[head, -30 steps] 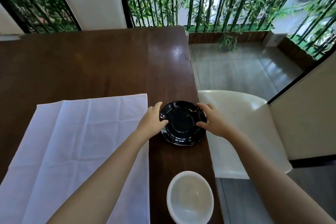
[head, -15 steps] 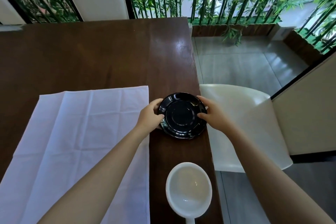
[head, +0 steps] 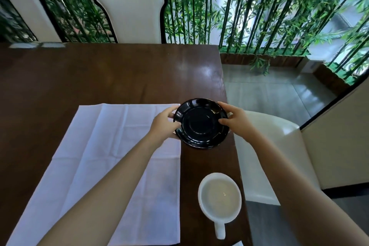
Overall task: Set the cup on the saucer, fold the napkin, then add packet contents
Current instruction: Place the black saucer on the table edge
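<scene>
A dark wooden table is filling most of the view, its right edge running down past the crockery. Beyond its far edge, a bamboo screen is standing, with a white-backed chair in front of it; a second pale chair is sitting just off the table's right edge, over a grey tiled floor.

A white napkin is lying unfolded and flat on the near half of the table, its creases showing and its near edge reaching the table's near edge.

A black saucer is sitting by the table's right edge, just beside the napkin's far right corner; nothing is lying in it. Whether it is resting on the wood or is slightly raised cannot be told.

A white cup is standing near the table's near right corner, apart from the saucer, handle pointing toward the viewer. Its pale interior is making any contents impossible to tell.

The left hand is grasping the saucer's left rim, thumb on top. The right hand is grasping the right rim likewise.
</scene>
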